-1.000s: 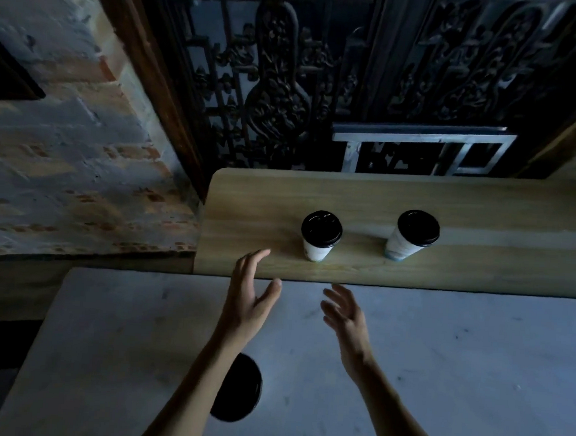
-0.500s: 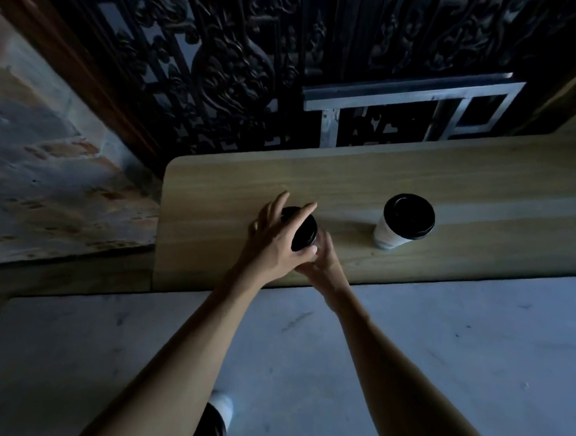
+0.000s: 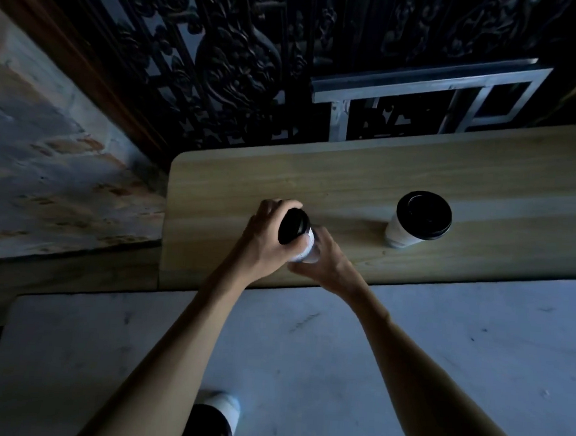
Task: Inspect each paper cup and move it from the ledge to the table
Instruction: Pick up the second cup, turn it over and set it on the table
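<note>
A white paper cup with a black lid (image 3: 295,231) is tipped toward the left over the wooden ledge (image 3: 418,165). My left hand (image 3: 265,243) wraps around its lid end, and my right hand (image 3: 327,265) holds its lower body from the right and beneath. A second lidded paper cup (image 3: 418,220) stands upright on the ledge, to the right, untouched. A third cup (image 3: 220,419) rests on the pale grey table (image 3: 405,376) near the bottom edge, partly hidden behind my left forearm.
Dark ornate ironwork (image 3: 255,64) and a pale metal frame (image 3: 422,91) rise right behind the ledge. A rough brick wall (image 3: 46,169) lies at the left. The table's left edge sits near the lower left of the view.
Both hands reached from above the table to the left cup, closed on it, and it now tilts leftward. The view shifted closer to the ledge.
</note>
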Demonstrator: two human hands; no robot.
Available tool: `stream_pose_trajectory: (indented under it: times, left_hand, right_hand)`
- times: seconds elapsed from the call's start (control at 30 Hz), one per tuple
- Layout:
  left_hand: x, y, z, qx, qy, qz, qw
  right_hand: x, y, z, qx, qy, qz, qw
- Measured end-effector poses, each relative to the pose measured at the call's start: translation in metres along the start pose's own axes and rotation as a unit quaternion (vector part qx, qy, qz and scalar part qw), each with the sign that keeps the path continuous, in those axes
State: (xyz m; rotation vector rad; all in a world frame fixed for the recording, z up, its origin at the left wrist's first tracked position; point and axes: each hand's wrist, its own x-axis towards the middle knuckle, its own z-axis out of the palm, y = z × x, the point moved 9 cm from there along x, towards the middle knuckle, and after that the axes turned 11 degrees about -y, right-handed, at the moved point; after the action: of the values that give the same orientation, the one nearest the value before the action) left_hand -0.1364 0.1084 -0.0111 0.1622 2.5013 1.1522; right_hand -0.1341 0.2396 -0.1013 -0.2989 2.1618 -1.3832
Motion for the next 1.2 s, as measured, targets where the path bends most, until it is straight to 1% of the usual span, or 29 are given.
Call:
stream_pose_trajectory:
  times: [0.1, 0.23, 0.37, 0.47, 0.63, 0.8, 1.0, 1.2]
  left_hand:
    - [-0.020, 0.009, -0.013, -0.066, 0.014, 0.007, 0.998]
    - [-0.049, 0.025, -0.020, -0.115, 0.012, 0.011, 0.993]
    - [-0.084, 0.049, -0.024, -0.163, 0.036, 0.026, 0.986]
    - [-0.105, 0.059, -0.024, -0.193, 0.064, 0.032, 0.979]
    - [-0.144, 0.082, -0.029, -0.227, 0.106, 0.066, 0.966]
    - [-0.173, 0.105, -0.032, -0.242, 0.125, 0.093, 0.958]
    - [-0.194, 0.127, -0.031, -0.237, 0.127, 0.118, 0.956]
    - [-0.204, 0.144, -0.029, -0.223, 0.114, 0.139, 0.958]
  right_hand:
    - [-0.021, -0.027, -0.005, -0.030, -0.032, -0.013, 0.999]
    - [-0.061, -0.078, -0.012, -0.098, -0.050, -0.040, 0.993]
    - [-0.107, -0.122, -0.016, -0.152, -0.041, -0.071, 0.985]
    - [-0.135, -0.141, -0.012, -0.170, -0.032, -0.085, 0.981]
    - [-0.178, -0.170, -0.008, -0.182, -0.030, -0.093, 0.978]
    - [-0.212, -0.193, -0.008, -0.199, -0.016, -0.088, 0.976]
    - [-0.236, -0.210, -0.011, -0.218, -0.011, -0.093, 0.971]
    - [-0.253, -0.219, -0.017, -0.233, 0.000, -0.096, 0.968]
